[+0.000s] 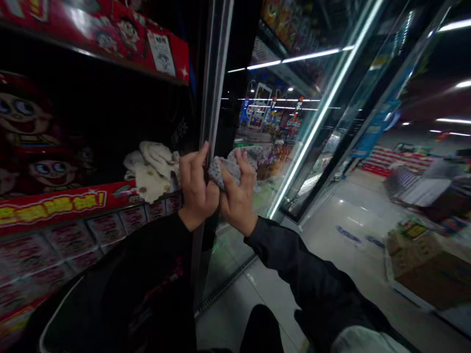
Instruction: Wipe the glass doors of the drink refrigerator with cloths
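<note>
At the far left stands a shelf with red cartons (91, 34) printed with cartoon faces, and below them is a red shelf strip (51, 208) with yellow writing, above rows of red and white packs (69, 242). On this shelf lies a crumpled white cloth (150, 171), just beside the left hand (196, 184). This hand comes out of a black sleeve (158, 245), and its grip is closed: the fingers curl up at the edge of a dark door frame (212, 98) and around the left end of a grey speckled cloth (230, 171). The cloth is bunched between the two hands, right at this frame edge. The right hand (238, 196), in a second black sleeve (294, 260), has a closed grip too, with thumb and fingers pressing the cloth together. The two hands are very near to each other. To the right of them is a glass door (312, 122) with long reflections of lamps, and shop goods show through it. Lower, a metal drain grate (224, 284) runs along the tiled floor (346, 230). Further right, a cardboard box (423, 267) stands on the floor, and at the far edge is a person (429, 189) in light clothes.
</note>
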### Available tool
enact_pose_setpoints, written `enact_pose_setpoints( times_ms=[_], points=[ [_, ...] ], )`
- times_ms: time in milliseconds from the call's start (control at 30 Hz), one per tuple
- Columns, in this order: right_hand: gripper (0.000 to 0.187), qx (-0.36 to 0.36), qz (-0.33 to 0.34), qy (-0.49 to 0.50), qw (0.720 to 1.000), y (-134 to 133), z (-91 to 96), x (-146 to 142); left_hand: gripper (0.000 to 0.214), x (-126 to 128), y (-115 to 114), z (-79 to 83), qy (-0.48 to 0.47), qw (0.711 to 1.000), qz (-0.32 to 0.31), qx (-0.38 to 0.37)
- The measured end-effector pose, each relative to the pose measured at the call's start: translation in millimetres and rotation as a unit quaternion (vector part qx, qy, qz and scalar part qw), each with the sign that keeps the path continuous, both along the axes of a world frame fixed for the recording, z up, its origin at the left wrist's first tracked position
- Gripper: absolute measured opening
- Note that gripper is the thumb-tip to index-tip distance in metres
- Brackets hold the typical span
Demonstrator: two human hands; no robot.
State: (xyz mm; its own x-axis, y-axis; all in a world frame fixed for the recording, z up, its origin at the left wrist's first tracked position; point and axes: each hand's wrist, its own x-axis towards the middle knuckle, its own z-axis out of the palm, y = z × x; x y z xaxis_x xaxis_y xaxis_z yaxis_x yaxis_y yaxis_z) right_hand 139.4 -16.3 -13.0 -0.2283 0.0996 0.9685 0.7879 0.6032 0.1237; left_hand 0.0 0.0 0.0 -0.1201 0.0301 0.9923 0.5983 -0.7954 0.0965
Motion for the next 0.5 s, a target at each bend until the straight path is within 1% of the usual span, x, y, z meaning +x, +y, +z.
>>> enact_pose_setpoints(
  times_ms=[67,167,267,333,400,433,500],
  points=[
    [0.065,0.009,0.009,-0.063,0.998,11.7,1.3,20.0,0.071,-0.3,0.1,-2.0,0.001,1.0,0.012,-0.018],
    [0.061,0.013,0.01,-0.13,0.991,33.9,2.3,57.3,0.075,-0.5,1.4,-4.2,0.004,0.999,0.027,-0.032],
    [0.055,0.006,0.004,-0.137,0.991,59.5,1.1,100.6,0.077,-0.2,3.1,-5.2,0.005,0.999,0.034,-0.035],
    [0.052,-0.009,0.003,-0.098,0.995,74.8,0.2,127.6,0.076,0.1,3.7,-5.6,0.005,0.999,0.033,-0.032],
    [0.051,-0.053,-0.008,-0.023,0.998,87.0,1.0,151.5,0.075,0.3,3.8,-5.9,0.007,0.999,0.031,-0.028],
    [0.052,-0.086,-0.016,0.032,0.996,92.0,2.6,162.7,0.075,0.4,3.7,-6.0,0.009,0.999,0.031,-0.026],
    [0.056,-0.145,-0.035,0.148,0.978,100.2,8.8,183.9,0.074,0.1,3.6,-6.1,0.011,0.999,0.031,-0.022]
  ],
)
